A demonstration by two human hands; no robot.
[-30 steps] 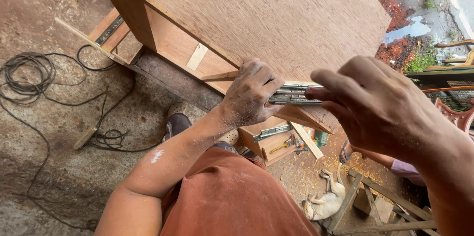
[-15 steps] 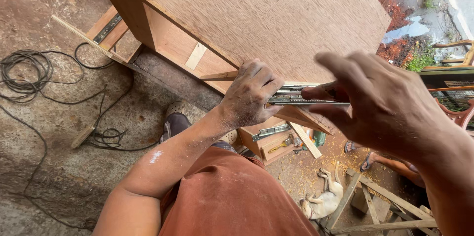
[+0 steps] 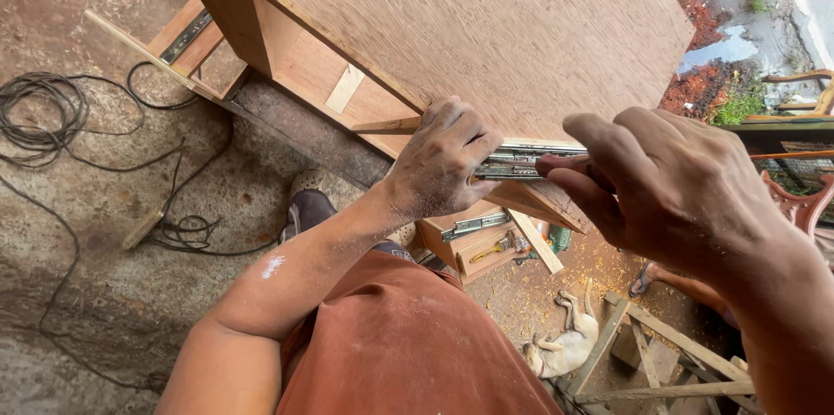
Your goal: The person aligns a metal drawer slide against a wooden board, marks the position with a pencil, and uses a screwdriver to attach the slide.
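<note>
I log: left hand point(image 3: 443, 163) clamping the metal drawer slide point(image 3: 519, 161) against the plywood cabinet point(image 3: 486, 33) edge, right hand point(image 3: 669, 185) with fingers clenched round a red-handled tool (tip hidden), cable coil point(image 3: 43, 111) on floor.

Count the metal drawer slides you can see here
3: one drawer slide held at the cabinet edge between the left hand and right hand; another on the drawer below; another on the frame, upper left. More may be hidden.

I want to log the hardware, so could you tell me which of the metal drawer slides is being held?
The drawer slide at the cabinet edge, pinched by the left hand; the other lies untouched on the wooden box below.
</note>
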